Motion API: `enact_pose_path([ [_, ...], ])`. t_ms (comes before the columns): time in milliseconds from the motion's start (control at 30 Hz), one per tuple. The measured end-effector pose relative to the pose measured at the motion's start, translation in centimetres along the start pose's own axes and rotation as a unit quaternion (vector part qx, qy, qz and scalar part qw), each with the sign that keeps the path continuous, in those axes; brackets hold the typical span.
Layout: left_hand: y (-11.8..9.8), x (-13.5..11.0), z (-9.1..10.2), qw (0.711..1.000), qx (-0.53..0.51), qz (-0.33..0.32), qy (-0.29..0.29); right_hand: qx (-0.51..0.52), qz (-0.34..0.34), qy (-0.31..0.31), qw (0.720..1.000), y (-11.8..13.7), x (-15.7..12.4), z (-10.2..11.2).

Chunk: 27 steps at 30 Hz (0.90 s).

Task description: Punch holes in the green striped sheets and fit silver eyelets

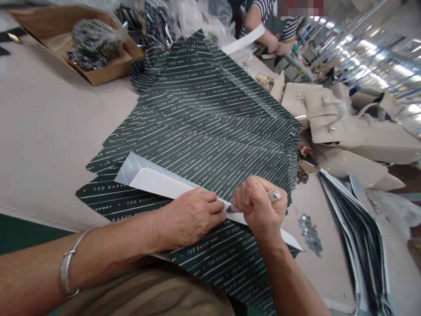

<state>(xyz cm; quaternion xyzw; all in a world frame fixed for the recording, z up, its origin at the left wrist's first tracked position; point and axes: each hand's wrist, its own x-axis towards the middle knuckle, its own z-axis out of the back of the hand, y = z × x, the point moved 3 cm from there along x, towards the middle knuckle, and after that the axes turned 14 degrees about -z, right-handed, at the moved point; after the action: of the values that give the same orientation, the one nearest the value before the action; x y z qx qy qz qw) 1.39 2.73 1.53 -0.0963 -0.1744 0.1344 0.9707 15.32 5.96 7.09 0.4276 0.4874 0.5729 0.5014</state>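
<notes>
My left hand [189,217] presses down on a long white strip [161,182], fingers bent and close together over its lower edge. In my right hand [258,206] is a pen-like tool [273,195] with a pale barrel; its dark tip meets the strip beside my left fingertips. Exactly what kind of tool it is, my fist hides. Under the strip lies dark green printed lining fabric [204,153] with white diagonal lines and lettering, spread in several overlapping layers. One edge of the fabric is folded over at the strip's left end, showing a grey underside [131,164].
A cardboard box [98,77] with plastic-wrapped parts stands at the back left. Cream handbags [329,112] crowd the right side. Nearer are small metal pieces [309,232] and a stack of dark strips [358,237]. Across the table, a person in striped sleeves [263,11] works.
</notes>
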Motion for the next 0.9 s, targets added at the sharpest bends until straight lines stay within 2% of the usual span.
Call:
enact_pose_path([
  [100,0.0,-0.1,0.0,1.000,-0.011,0.009,-0.018,0.104,0.030,-0.004,0.994,0.8,-0.5,0.5],
  [167,0.0,-0.1,-0.1,1.000,-0.007,0.015,-0.026,0.162,0.045,-0.028,0.985,0.8,-1.0,0.3],
  [300,-0.1,-0.2,0.0,0.999,-0.003,0.004,-0.042,0.168,0.002,-0.035,0.985,-0.6,-1.5,-0.2],
  [367,-0.1,-0.3,0.2,0.998,0.001,0.013,-0.057,0.083,-0.006,-0.049,0.995,-1.3,-1.2,1.4],
  [433,-0.1,-0.4,0.5,0.997,0.018,0.025,-0.075,-0.094,0.009,-0.096,0.991,-1.7,-0.9,4.5],
  [467,-0.1,-0.4,0.6,0.995,0.033,0.030,-0.085,-0.205,0.017,-0.118,0.971,-1.9,-0.7,6.4],
  [533,-0.1,-0.5,0.8,0.990,0.073,0.043,-0.112,-0.414,0.025,-0.130,0.901,-2.7,-0.3,10.1],
  [600,-0.2,-0.5,1.0,0.980,0.117,0.057,-0.148,-0.537,0.015,-0.110,0.836,-4.0,-0.2,13.2],
  [667,-0.2,-0.5,1.0,0.969,0.146,0.060,-0.187,-0.576,0.008,-0.097,0.811,-5.3,-0.1,15.4],
  [733,-0.2,-0.6,0.9,0.962,0.154,0.056,-0.218,-0.573,0.010,-0.104,0.813,-6.3,0.0,16.7],
  [833,0.4,-1.1,0.4,0.954,0.159,0.063,-0.247,-0.559,0.011,-0.119,0.821,-6.4,0.0,17.1],
  [900,1.3,-1.5,0.3,0.949,0.167,0.054,-0.263,-0.543,0.020,-0.125,0.830,-5.2,-0.4,16.3],
])
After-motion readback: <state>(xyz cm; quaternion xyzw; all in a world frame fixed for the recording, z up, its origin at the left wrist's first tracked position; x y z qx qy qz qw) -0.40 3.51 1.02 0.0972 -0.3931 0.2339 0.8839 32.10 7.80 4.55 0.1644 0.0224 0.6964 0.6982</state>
